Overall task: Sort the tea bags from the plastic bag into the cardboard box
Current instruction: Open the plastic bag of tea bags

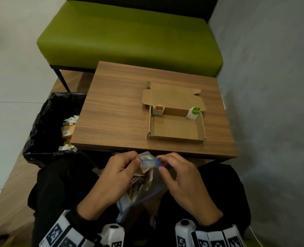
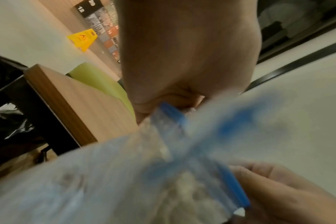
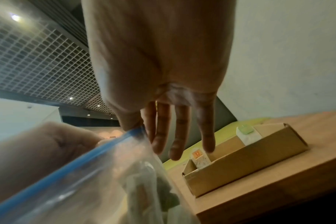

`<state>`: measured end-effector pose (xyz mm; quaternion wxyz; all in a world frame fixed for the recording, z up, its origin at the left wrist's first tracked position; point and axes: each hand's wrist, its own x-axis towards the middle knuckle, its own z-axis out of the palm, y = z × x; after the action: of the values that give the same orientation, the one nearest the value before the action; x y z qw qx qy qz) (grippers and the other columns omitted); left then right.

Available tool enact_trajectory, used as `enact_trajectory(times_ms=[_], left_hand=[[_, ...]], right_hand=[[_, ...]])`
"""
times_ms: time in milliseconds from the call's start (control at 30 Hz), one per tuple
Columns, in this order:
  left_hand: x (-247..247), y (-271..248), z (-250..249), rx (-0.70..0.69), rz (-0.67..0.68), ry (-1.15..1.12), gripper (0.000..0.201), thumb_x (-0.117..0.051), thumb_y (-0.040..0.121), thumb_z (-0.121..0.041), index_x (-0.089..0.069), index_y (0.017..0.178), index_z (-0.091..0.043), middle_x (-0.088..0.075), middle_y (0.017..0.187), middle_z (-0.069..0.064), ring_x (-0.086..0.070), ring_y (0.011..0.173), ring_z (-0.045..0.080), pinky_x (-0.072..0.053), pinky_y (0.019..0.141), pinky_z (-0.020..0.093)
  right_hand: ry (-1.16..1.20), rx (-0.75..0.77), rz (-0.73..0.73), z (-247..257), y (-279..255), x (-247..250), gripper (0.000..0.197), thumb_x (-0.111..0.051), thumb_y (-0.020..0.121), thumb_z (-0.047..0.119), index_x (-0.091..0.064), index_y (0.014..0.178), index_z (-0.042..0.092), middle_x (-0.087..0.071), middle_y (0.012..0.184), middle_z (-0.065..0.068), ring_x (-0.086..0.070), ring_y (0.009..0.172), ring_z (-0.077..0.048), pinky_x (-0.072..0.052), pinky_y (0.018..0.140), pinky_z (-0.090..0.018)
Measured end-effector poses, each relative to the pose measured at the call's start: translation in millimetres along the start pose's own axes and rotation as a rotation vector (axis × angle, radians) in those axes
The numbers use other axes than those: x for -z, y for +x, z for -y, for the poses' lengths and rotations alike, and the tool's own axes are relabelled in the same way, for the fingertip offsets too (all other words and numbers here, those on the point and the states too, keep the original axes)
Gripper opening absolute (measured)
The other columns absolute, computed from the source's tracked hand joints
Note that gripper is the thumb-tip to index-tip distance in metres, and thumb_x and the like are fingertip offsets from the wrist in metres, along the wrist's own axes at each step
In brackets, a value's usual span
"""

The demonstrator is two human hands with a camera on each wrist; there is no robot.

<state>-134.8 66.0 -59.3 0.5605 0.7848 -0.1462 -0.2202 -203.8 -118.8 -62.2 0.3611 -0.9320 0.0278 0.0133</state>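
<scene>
A clear plastic bag point(image 1: 144, 186) with a blue zip strip lies on my lap, holding several tea bags. My left hand point(image 1: 122, 168) pinches the left end of its top edge. My right hand point(image 1: 167, 166) pinches the right end between thumb and forefinger, the other fingers point(image 3: 180, 136) hanging straight. The blue strip point(image 2: 230, 181) runs between both hands. On the table stands the open cardboard box point(image 1: 176, 125) with its lid folded back. A red-tagged tea bag point(image 1: 158, 110) leans in its far left corner, a green-tagged tea bag point(image 1: 194, 112) in its far right corner.
The wooden table point(image 1: 115, 111) stands just beyond my knees. A black-lined bin point(image 1: 49, 125) with rubbish sits at its left. A green bench point(image 1: 129, 36) is behind the table, a grey wall point(image 1: 272, 86) to the right.
</scene>
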Motion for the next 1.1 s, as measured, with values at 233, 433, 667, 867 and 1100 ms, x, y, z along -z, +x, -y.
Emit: enact_trajectory(times_ms=[233, 433, 667, 867, 1100], left_hand=[[1.0, -0.5, 6.9, -0.121, -0.031, 0.127, 0.014, -0.054, 0.098, -0.03, -0.061, 0.107, -0.038, -0.061, 0.097, -0.015, -0.062, 0.091, 0.004, -0.052, 0.077, 0.027], [-5.2, 1.3, -0.1, -0.241, 0.093, 0.363, 0.014, -0.063, 0.092, -0.036, -0.063, 0.106, -0.034, -0.064, 0.09, -0.017, -0.063, 0.084, 0.002, -0.054, 0.072, 0.027], [-5.0, 3.2, -1.5, -0.098, -0.27, 0.212, 0.018, -0.066, 0.09, -0.023, -0.062, 0.072, -0.022, -0.062, 0.061, 0.001, -0.059, 0.057, 0.013, -0.046, 0.052, 0.023], [-12.1, 0.2, -6.5, 0.037, -0.296, 0.03, 0.023, -0.061, 0.093, -0.018, -0.066, 0.07, -0.019, -0.066, 0.065, 0.003, -0.059, 0.054, 0.005, -0.046, 0.051, 0.02], [-5.2, -0.7, 9.8, 0.137, -0.24, 0.185, 0.032, -0.054, 0.097, -0.024, -0.062, 0.066, -0.024, -0.062, 0.058, -0.005, -0.057, 0.055, 0.004, -0.048, 0.058, 0.031]], right_hand=[[0.405, -0.183, 0.244, 2.6, 9.1, 1.3, 0.022, -0.049, 0.103, 0.023, -0.067, 0.091, 0.028, -0.068, 0.085, 0.011, -0.065, 0.081, -0.002, -0.053, 0.074, -0.027], [0.49, -0.16, 0.266, 2.3, 14.3, 3.4, 0.021, -0.049, 0.103, 0.021, -0.068, 0.097, 0.026, -0.069, 0.095, 0.005, -0.066, 0.093, -0.007, -0.054, 0.081, -0.026], [0.276, -0.211, -0.093, 4.6, 4.8, -6.2, 0.022, -0.074, 0.085, 0.036, -0.064, 0.104, 0.03, -0.06, 0.101, 0.016, -0.057, 0.098, 0.003, -0.048, 0.083, -0.015], [0.559, -0.312, -0.003, 10.3, -1.6, -17.0, 0.016, -0.061, 0.098, 0.023, -0.075, 0.092, 0.019, -0.076, 0.086, 0.002, -0.071, 0.08, -0.008, -0.056, 0.074, -0.025], [0.867, -0.53, 0.072, 3.6, 2.9, -8.6, 0.036, -0.044, 0.105, 0.015, -0.071, 0.087, 0.0, -0.075, 0.079, -0.008, -0.069, 0.083, -0.017, -0.051, 0.083, -0.03]])
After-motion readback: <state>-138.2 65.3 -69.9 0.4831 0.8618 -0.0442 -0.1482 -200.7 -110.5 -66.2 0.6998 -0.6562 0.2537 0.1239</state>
